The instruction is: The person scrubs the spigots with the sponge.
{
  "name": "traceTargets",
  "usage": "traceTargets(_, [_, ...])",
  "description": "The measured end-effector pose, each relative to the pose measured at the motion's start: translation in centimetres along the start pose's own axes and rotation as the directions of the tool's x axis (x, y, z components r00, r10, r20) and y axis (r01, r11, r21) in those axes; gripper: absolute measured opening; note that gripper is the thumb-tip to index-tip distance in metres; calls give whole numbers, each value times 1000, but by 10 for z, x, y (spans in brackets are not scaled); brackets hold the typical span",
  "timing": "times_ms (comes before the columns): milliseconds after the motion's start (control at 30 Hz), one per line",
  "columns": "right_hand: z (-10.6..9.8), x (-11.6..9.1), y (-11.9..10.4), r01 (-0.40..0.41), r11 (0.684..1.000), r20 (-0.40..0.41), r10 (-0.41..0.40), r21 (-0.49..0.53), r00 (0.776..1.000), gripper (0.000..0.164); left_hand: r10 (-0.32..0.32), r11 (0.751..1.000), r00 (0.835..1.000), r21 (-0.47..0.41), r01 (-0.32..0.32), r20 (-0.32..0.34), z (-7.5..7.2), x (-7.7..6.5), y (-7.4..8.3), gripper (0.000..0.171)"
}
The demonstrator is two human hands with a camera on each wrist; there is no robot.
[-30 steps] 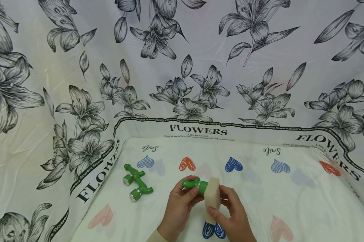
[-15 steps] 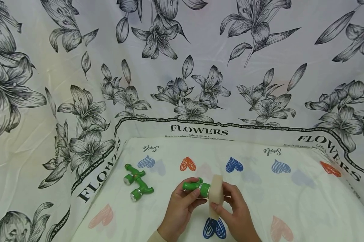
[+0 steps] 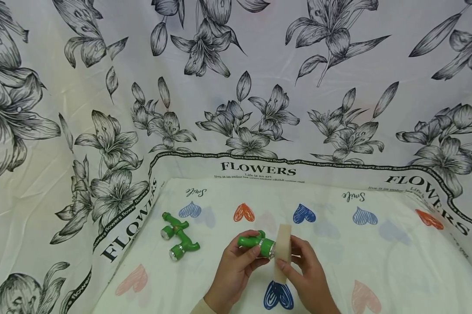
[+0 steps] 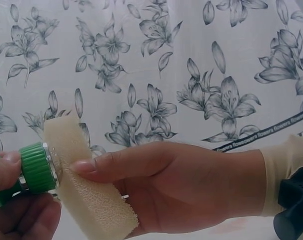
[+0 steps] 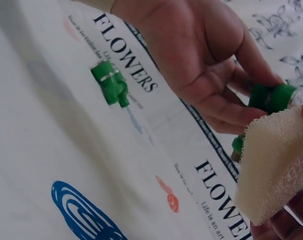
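Observation:
A green plastic tap [image 3: 266, 247] with a ridged collar and a silvery end is held between my left hand's [image 3: 234, 268] thumb and fingers, in the middle of the head view. Its silvery end faces a cream sponge block [image 3: 284, 250] and sits right at the sponge's flat side in the left wrist view. My right hand [image 3: 308, 272] grips the sponge upright, thumb on the near face and fingers behind. In the right wrist view the porous sponge [image 5: 276, 162] covers part of the tap [image 5: 274, 98]. Both hands are above the cloth.
Two more green taps, a rear one [image 3: 176, 223] and a front one [image 3: 185, 245], lie side by side on the cloth [image 3: 330, 283] to the left. A flower-printed curtain [image 3: 259, 56] rises behind and at the left side.
The sponge and right hand have shifted slightly right, turning the sponge more edge-on. More of the tap's silvery end shows now. The left hand and the two lying taps look almost unchanged.

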State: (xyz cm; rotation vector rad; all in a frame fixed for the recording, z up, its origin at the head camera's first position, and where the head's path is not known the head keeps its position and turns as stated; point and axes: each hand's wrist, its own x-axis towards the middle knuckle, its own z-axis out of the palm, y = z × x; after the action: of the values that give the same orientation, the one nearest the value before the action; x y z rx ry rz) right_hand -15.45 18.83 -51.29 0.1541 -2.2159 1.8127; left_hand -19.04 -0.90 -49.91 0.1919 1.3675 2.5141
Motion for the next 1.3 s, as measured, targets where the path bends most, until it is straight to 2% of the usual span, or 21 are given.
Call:
traceTargets(233, [9,-9,-5,-41,999,8,41,-12,999,61,34,999,997,35,-31,-67,-1,4,-3,44])
traceTargets(367, [12,-10,-7,-47,998,5,47,-35,999,63,28,999,996,36,-25,-86,-3,5,-4,42])
traceTargets(633, [10,-7,-6,-46,997,8,46,-64,999,64,17,1000,998,25,-16,-64,-5,4,-4,44])
traceTargets(833, [4,-2,2,26,999,11,-25,-37,1000,62,11,1000,1000,27,-11,-15,-5,2,-2,44])
traceTargets(967, [1,0,2,44,999,7,-44,-29,999,59,8,1000,1000,19,-8,3,-4,0,0,45])
traceTargets(1300, [7,-3,1,-30,1000,3,30,8,1000,59,26,1000,1000,-10,-26,15,-4,0,0,46])
